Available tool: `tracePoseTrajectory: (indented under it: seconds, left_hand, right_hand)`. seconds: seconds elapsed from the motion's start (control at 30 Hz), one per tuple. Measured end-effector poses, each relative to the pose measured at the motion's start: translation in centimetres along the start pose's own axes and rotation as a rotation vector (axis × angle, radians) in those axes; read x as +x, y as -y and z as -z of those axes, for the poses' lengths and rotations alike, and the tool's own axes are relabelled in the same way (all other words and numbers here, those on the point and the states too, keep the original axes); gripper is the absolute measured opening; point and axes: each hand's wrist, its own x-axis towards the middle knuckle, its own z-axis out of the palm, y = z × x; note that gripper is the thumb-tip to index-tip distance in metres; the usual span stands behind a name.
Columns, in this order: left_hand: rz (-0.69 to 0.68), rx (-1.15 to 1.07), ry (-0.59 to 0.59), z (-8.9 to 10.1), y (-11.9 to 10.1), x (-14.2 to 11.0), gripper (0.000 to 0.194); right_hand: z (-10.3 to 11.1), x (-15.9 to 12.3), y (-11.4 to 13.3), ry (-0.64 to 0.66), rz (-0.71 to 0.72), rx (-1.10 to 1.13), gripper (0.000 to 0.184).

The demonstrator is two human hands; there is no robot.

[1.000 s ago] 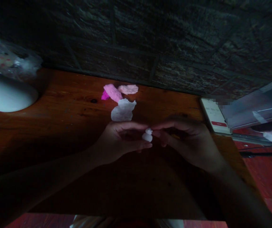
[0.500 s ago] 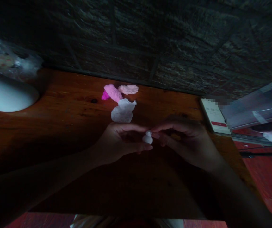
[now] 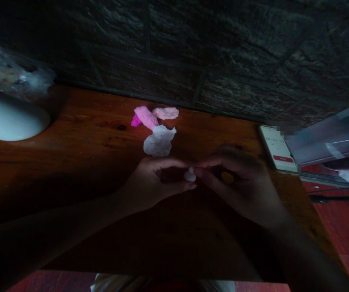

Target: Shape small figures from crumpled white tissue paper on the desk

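Between my two hands is a small white lump of modelling clay [image 3: 189, 176], with a narrower knob at its top. My left hand [image 3: 159, 178] holds the lump between thumb and forefinger from the left. From the right, the thumb and forefinger of my right hand [image 3: 235, 178] pinch the small top knob. Just beyond my left hand lies a flattened, ragged-edged white piece [image 3: 159, 141] on the wooden table. Touching it at the back are a pink clay piece [image 3: 145, 117], a pale pink piece [image 3: 166, 113] and a bright magenta bit [image 3: 136, 120].
A phone [image 3: 279, 149] with a lit screen lies at the table's right edge. At the left are a white rounded object [image 3: 13, 117] and crumpled clear plastic [image 3: 16, 75]. A dark stone-patterned wall [image 3: 174, 52] rises behind the wooden table [image 3: 80, 129].
My right thumb has closed in on the top knob, and the fingers of both hands have shifted slightly. The view has moved a little; the pieces on the table lie as before.
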Motion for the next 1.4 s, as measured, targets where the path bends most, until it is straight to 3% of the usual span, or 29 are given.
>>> tracePoseTrajectory:
  seconds: [0.4,0.53,0.67,0.8,1.4]
  left_hand:
    - [-0.1,0.058,-0.003,0.0,0.2,-0.3,0.026]
    - [-0.047,-0.041,-0.005,-0.1,0.0,-0.2,0.029]
    - [0.037,-0.198,0.009,-0.2,-0.2,0.1,0.034]
    - [0.135,-0.215,-0.007,-0.2,-0.6,0.3,0.036]
    - [0.22,-0.33,0.082,-0.1,-0.6,0.4,0.034]
  right_hand:
    - [-0.2,0.1,-0.1,0.037,0.05,-0.089,0.007]
    - [0.0,0.1,0.1,0.027,0.064,-0.071,0.008]
    - [0.8,-0.1,0.3,-0.065,-0.047,0.017,0.014]
    - [1.3,-0.1,0.0,-0.134,-0.116,0.046,0.01]
    - [0.8,0.1,-0.6,0.085,-0.01,0.119,0.014]
